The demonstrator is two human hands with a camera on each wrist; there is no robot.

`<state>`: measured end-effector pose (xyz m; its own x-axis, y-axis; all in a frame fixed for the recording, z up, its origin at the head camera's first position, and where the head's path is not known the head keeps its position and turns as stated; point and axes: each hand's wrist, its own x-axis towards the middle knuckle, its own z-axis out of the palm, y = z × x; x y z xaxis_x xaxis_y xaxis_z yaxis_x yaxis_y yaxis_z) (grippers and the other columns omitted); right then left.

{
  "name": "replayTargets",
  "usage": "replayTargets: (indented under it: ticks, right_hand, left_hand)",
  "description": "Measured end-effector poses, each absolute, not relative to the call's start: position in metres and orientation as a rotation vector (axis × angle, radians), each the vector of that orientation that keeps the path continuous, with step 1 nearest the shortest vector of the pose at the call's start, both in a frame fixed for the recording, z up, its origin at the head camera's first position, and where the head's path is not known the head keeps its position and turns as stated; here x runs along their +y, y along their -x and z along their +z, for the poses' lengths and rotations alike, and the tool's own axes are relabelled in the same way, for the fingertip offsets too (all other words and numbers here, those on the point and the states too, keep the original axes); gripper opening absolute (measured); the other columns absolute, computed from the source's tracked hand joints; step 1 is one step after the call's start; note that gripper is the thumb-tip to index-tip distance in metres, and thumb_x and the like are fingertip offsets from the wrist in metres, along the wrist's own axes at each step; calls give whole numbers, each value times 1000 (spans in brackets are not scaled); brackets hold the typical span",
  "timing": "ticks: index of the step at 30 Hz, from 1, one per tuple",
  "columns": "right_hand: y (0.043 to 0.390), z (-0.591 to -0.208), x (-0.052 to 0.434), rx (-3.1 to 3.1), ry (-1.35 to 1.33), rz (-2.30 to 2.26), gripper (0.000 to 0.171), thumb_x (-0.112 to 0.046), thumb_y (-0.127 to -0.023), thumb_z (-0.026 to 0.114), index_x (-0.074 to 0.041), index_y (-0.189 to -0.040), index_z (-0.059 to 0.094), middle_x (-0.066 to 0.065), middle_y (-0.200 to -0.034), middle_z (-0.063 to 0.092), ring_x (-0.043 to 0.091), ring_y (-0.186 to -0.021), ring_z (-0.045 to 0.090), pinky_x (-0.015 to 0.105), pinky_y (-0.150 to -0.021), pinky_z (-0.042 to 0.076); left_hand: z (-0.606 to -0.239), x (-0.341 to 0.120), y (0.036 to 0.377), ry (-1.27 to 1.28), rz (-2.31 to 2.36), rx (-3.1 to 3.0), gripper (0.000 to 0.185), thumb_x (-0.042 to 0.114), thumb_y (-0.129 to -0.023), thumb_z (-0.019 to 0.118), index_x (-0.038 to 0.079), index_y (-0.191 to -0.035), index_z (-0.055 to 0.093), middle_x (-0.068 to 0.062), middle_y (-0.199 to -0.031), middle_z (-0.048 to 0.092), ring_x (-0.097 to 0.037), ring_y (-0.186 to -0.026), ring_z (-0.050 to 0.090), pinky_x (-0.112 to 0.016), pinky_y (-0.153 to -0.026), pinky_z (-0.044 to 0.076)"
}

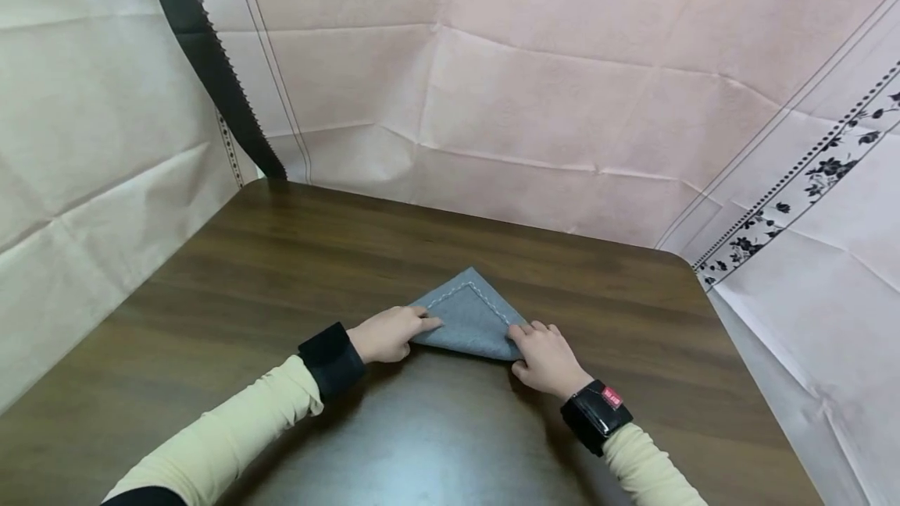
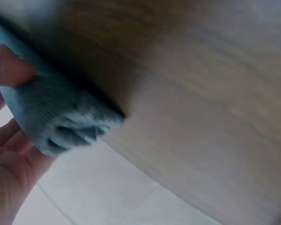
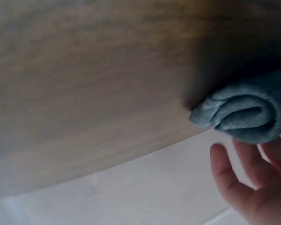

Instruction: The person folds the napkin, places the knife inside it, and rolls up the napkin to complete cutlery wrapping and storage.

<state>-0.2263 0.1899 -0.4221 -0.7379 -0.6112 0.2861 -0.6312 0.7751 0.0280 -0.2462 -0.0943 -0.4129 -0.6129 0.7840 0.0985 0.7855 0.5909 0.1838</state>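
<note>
A blue-grey cloth (image 1: 469, 317) with pale stitching lies folded into a triangle on the dark wooden table (image 1: 281, 272), its point facing away from me. My left hand (image 1: 389, 334) pinches the cloth's left corner, with the thumb lying on top of the fabric. At the right corner my right hand (image 1: 543, 356) grips the cloth with curled fingers. In the left wrist view the cloth (image 2: 51, 117) is bunched between the thumb and the fingers (image 2: 9, 150). The right wrist view shows the rolled cloth edge (image 3: 243, 112) just above the fingers (image 3: 253, 183).
Pale pink and cream sheeting (image 1: 562, 84) hangs as walls close behind and on both sides of the table. The right sheet carries a black floral border (image 1: 808, 178). A dark strip (image 1: 211, 61) runs down at the back left. The table's rounded far right corner (image 1: 685, 260) is near.
</note>
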Motion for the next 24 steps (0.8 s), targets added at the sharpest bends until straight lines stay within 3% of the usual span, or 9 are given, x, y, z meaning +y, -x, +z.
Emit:
replayTargets:
  ticks: [6, 9, 12, 14, 17, 24]
  right_hand:
    - [225, -413, 203, -2810, -998, 411, 30, -9, -70, 63, -8, -100, 62, 1, -88, 64, 15, -76, 55, 36, -67, 45]
    - [226, -411, 209, -2897, -1019, 547, 32, -7, -76, 60, -7, -107, 61, 1, -85, 62, 11, -66, 51, 30, -62, 42]
    - [229, -411, 214, -2945, -1035, 718, 30, -4, -81, 56, -5, -111, 59, 1, -87, 60, 7, -63, 46, 27, -63, 39]
    - [230, -411, 216, -2955, -1025, 829, 28, -3, -84, 54, -4, -111, 58, 2, -90, 59, 7, -64, 45, 27, -64, 39]
    - [233, -412, 217, -2945, -986, 890, 24, -5, -86, 53, -3, -110, 59, 4, -97, 60, 9, -71, 48, 28, -68, 40]
    - [241, -415, 213, -2957, -801, 761, 21, -7, -85, 55, -1, -104, 62, 9, -95, 63, 14, -74, 52, 32, -67, 43]
  left_hand:
    - [-406, -105, 246, 1354, -591, -2865, 45, -3, -73, 58, -4, -117, 56, -16, -112, 58, -22, -98, 57, -33, -79, 47]
    - [-406, -114, 248, 1341, -740, -2884, 37, 2, -75, 57, -2, -111, 58, -13, -105, 62, -13, -78, 55, -28, -72, 45]
    - [-408, -120, 254, 1339, -880, -2892, 30, 5, -78, 54, 0, -108, 60, -6, -90, 62, -6, -55, 39, -25, -62, 40]
    - [-409, -124, 257, 1325, -953, -2908, 28, 5, -81, 50, 0, -108, 59, -2, -82, 57, -4, -50, 32, -24, -61, 37]
    - [-412, -127, 261, 1281, -984, -2944, 28, 5, -85, 46, -1, -110, 58, -2, -76, 52, -5, -51, 31, -26, -61, 36]
    - [-412, -121, 263, 1058, -626, -3019, 32, 14, -82, 52, 0, -109, 62, -10, -99, 62, -16, -78, 55, -32, -66, 45]
